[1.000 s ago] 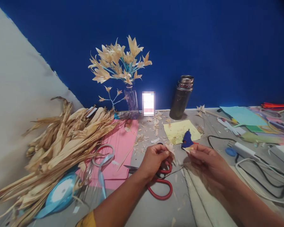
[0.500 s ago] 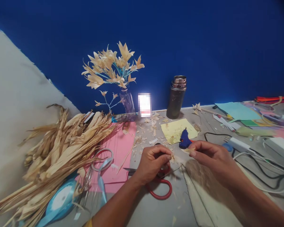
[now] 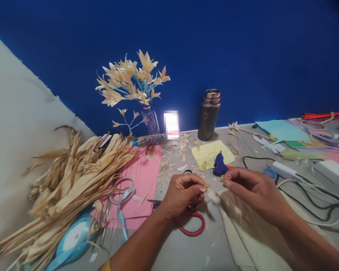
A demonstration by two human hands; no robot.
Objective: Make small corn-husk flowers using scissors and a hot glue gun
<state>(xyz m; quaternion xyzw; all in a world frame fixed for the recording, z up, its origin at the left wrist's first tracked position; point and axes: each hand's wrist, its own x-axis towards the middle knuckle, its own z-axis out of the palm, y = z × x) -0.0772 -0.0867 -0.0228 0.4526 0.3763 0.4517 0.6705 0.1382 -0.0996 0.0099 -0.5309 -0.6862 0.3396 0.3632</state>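
Observation:
My left hand point(image 3: 180, 194) is closed in a pinch on a small pale corn-husk flower point(image 3: 206, 190), whose thin wire stem shows below the fingers. To the right of it, my right hand point(image 3: 250, 188) pinches a small strip of husk point(image 3: 220, 180), mostly hidden by the fingertips. A gap separates the two hands. Red-handled scissors point(image 3: 203, 225) lie under my left hand, their blades pointing left. Just beyond my right fingertips is a blue glue gun point(image 3: 219, 166), resting by a yellow paper point(image 3: 199, 155) dotted with scraps.
Dried corn husks point(image 3: 73, 180) heap over pink paper point(image 3: 151, 165) at left, near a blue ribbon roll point(image 3: 84, 226). Husk flowers point(image 3: 130, 79) fill a clear vase point(image 3: 150, 120). A flask point(image 3: 209, 118) stands behind. Cables and a power strip point(image 3: 335, 172) lie right, a cloth point(image 3: 240, 222) in front.
The husk flower in my left hand has turned so more of its petals show. My right hand has shifted slightly left, still pinching its strip. The whole view has moved a little.

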